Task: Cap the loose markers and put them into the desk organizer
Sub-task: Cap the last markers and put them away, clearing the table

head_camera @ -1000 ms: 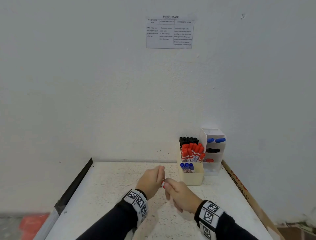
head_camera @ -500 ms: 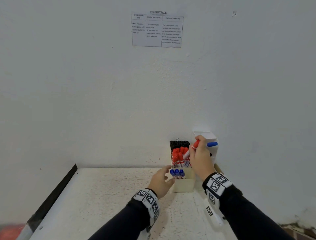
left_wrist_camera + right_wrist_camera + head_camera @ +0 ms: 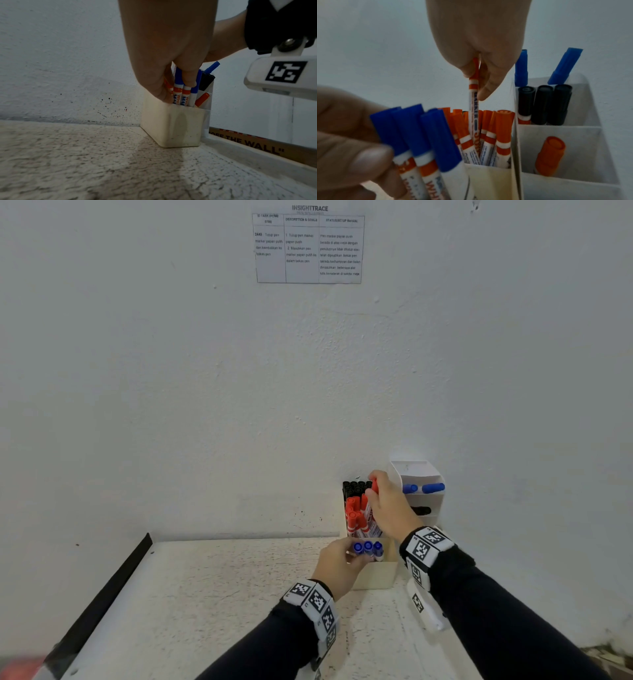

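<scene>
Right wrist view, one item: your right hand [image 3: 481, 54] pinches the capped red marker [image 3: 474, 108] half sunk among the organizer's [image 3: 488, 180] reds; lower it straight while your left hand [image 3: 164, 54] grips the blue markers [image 3: 419, 129] aside.

red-capped marker [image 3: 474, 108] | upright | entering desk organizer [image 3: 173, 129] among red markers [image 3: 494, 129]
</scene>
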A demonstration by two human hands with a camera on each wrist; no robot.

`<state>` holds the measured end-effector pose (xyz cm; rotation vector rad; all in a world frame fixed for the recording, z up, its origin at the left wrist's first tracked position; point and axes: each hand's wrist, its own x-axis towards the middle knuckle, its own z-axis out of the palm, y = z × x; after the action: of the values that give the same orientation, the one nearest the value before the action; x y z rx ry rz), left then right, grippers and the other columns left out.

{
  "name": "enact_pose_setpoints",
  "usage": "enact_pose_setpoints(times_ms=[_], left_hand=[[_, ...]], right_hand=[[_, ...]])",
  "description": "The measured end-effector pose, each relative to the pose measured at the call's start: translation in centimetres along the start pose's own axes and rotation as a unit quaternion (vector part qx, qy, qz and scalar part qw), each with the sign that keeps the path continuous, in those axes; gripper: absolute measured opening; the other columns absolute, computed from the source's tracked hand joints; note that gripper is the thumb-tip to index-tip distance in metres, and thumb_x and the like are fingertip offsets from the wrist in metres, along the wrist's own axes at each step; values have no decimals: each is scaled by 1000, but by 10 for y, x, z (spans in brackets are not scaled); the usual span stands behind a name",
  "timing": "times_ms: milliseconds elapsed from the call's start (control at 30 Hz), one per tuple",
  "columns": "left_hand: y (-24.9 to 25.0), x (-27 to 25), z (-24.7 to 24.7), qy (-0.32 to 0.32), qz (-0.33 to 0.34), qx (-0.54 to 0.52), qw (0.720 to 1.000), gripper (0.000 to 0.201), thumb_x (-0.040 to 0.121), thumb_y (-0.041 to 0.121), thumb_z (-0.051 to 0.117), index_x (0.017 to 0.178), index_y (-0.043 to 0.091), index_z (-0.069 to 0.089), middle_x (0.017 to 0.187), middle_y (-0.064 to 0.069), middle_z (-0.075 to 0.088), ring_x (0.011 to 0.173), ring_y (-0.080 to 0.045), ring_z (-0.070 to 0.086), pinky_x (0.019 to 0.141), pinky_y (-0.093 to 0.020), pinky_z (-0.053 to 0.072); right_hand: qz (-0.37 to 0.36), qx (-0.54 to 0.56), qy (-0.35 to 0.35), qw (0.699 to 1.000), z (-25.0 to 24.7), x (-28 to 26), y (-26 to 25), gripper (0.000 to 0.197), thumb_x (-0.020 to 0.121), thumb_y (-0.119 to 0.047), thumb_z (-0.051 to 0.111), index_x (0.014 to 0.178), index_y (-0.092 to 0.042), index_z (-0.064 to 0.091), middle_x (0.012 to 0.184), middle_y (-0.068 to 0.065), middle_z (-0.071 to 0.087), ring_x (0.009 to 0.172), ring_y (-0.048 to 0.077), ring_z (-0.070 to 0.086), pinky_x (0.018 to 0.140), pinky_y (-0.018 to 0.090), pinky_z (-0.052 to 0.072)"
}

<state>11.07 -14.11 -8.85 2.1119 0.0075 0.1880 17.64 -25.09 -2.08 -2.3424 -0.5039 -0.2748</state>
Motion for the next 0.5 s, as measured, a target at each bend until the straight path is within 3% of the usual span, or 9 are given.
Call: enact_pose_setpoints(times_ms=[100,167,233,333,400,500], left_hand=[[-2,0,0,-7,-1,-2,1000,31,88,17,61,119,13,58,100,5,57,89,-11,56,70,-6,40],[-3,1,-1,-10,-5,3,1000,36,88,7,57,123,12,53,108,1,57,89,-10,55,66,-3,41],[-4,3,-1,-8,-16,2,1000,47,86,-6,49,129,10,45,122,-5,53,96,-11,53,71,-5,43],[-2,9,-3,14,-54,-13,998,58,87,-6,48,140,10,31,138,-8,40,118,-18,49,90,-16,43],[-2,12,-3,14,-73,-24,997,66,87,-2,52,145,11,24,144,-9,34,126,-20,44,99,-23,41],[-4,14,-2,-3,-73,-14,997,63,88,1,52,145,11,27,144,-8,37,126,-20,45,101,-24,41]], right_hand=[[-16,-12,17,1000,-1,6,-5,30,97,-9,39,127,-9,43,114,9,52,100,21,53,80,21,40],[-8,21,52,998,-5,7,-7,33,96,-6,37,129,-8,42,116,13,54,101,23,55,82,25,43],[-23,35,109,993,-10,5,-8,32,96,-7,37,128,-6,41,115,12,54,100,24,55,85,28,44],[-70,50,145,986,-17,-2,-10,27,98,-12,36,124,-7,43,102,0,51,85,11,52,74,12,40],[-64,76,109,989,-16,-4,-9,21,98,-14,36,117,-12,45,86,-6,50,71,6,50,60,9,40],[-62,80,57,993,-8,-8,-3,12,98,-12,37,104,-20,44,78,-16,45,65,-4,47,57,2,40]])
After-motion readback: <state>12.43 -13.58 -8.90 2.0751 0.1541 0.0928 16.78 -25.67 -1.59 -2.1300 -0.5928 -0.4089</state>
